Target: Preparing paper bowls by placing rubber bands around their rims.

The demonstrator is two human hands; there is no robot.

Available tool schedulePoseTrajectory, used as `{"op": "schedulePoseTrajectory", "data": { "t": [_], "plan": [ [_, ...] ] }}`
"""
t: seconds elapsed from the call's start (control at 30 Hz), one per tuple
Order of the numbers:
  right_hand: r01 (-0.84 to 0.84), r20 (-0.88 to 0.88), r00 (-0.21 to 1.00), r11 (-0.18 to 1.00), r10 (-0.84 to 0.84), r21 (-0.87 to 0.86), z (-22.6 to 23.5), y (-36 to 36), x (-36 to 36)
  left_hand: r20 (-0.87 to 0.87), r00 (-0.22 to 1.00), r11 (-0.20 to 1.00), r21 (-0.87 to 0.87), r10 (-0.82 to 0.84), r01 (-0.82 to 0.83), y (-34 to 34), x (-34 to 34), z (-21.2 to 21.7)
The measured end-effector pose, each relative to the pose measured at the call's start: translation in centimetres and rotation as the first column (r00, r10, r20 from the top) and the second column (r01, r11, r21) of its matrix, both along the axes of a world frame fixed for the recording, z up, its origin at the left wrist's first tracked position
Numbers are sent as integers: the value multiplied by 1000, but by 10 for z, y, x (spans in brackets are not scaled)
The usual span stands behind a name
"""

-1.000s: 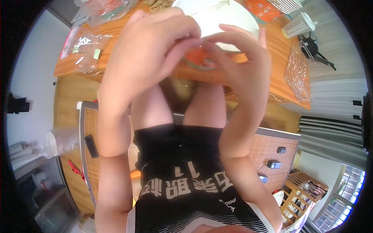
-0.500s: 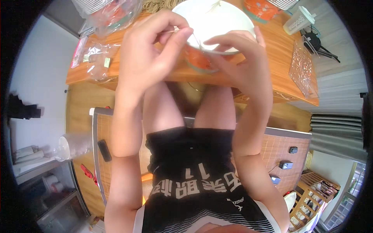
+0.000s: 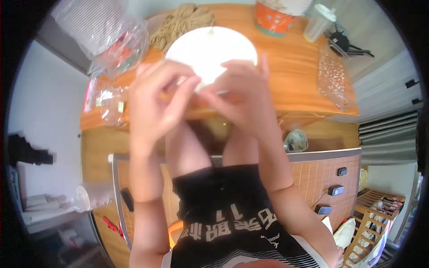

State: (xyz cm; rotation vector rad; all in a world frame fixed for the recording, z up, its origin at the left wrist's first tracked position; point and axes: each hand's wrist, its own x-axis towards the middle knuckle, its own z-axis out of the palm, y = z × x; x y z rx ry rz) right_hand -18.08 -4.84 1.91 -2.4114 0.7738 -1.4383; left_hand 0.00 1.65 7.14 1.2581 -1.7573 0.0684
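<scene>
A white round plate lies on the wooden table in front of me. My left hand and my right hand meet at the plate's near rim, fingertips together over it. The left index finger and thumb are pinched toward the right thumb. Whatever sits between the fingers is hidden by the hands. The right hand's other fingers stand up and apart above the rim. My bare knees show below the table edge.
Behind the plate lies a heap of tan twine. An orange tub, a lidded clear cup and black cables stand far right. A bag of small bits lies right; clear plastic bags lie left.
The hands sit lower in the picture and more of the plate shows. The orange thing seen between the fingers earlier is out of sight.
</scene>
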Motion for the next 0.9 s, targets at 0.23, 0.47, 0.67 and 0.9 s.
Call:
{"op": "schedulePoseTrajectory", "data": {
  "t": [0.23,0.47,0.67,0.9],
  "plan": [
    [-75,-114,991,997,71,-27,-3,-9,-33,247,969,997,-74,-7,27,5,27,16],
    [-230,-106,969,971,222,-69,62,-8,-85,93,968,963,-118,-232,242,-17,41,-47],
    [-112,-117,990,957,83,-267,128,-64,-113,-195,964,968,-208,-181,140,-49,5,-97],
    [60,146,989,926,-5,-372,210,-188,-107,-161,987,999,17,-27,30,-57,-3,-124]
  ]
}}
